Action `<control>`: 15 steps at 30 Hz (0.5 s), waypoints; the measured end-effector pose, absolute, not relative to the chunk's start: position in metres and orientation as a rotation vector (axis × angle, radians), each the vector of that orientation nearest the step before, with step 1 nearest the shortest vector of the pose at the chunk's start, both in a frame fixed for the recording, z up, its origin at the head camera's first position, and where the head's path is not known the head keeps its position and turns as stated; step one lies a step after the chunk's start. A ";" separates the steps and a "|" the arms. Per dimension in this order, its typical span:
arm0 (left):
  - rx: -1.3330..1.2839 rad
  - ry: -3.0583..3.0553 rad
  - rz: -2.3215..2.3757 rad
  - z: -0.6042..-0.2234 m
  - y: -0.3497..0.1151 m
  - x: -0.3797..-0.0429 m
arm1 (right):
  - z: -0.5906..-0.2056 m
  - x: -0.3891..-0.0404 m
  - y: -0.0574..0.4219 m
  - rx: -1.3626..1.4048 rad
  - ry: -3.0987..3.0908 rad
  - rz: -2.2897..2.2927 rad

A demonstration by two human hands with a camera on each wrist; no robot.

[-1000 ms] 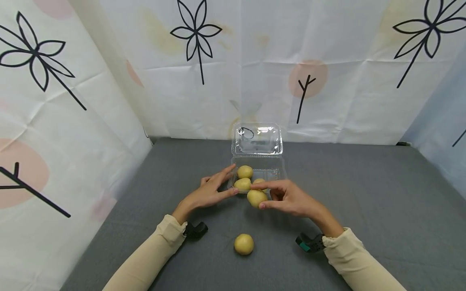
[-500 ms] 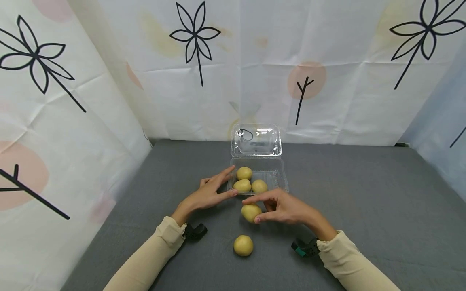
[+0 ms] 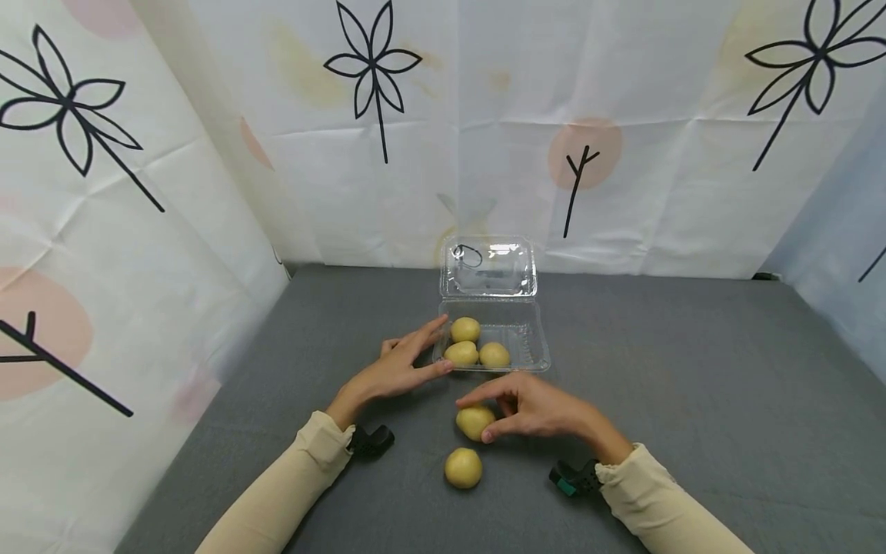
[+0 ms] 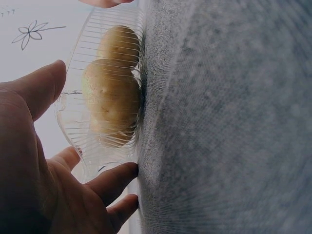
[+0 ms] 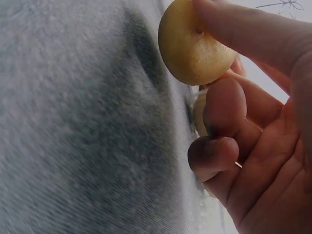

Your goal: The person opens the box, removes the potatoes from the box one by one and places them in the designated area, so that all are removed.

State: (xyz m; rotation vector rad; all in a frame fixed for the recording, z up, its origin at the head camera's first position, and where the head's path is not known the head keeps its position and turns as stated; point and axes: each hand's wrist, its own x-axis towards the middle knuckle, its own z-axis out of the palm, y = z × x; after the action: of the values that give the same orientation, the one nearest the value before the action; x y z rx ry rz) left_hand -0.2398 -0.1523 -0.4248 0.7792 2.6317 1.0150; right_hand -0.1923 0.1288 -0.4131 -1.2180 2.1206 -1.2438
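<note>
My right hand (image 3: 536, 408) pinches a yellow potato (image 3: 474, 424) between thumb and fingers, low over the cloth in front of the box. In the right wrist view this potato (image 5: 192, 44) shows a shadow on the cloth beside it. My left hand (image 3: 398, 368) rests with spread fingers against the left side of a clear plastic box (image 3: 529, 346), whose hinged lid (image 3: 487, 269) stands up at the back. Three potatoes sit in the box, one (image 3: 465, 329) behind and two in front; the left wrist view shows potatoes (image 4: 112, 95) through its ribbed wall.
Another potato (image 3: 463, 468) lies on the grey cloth (image 3: 678, 385) nearer to me, just in front of the held one. A white printed curtain (image 3: 484, 154) rises behind the table and along its sides.
My right hand has moved back from the box toward me with the potato, uncovering the front right potato inside. The left hand stays at the box.
</note>
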 end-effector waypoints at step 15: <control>0.772 2.638 1.005 -0.424 -0.152 -0.240 | -0.416 -0.188 0.123 -1.215 2.119 -1.237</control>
State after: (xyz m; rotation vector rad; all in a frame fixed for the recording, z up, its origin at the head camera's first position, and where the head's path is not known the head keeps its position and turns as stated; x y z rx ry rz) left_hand -0.2395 -0.1518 -0.4238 0.7718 2.6382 1.0048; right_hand -0.1877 0.1229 -0.4156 -1.2145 2.1188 -1.2369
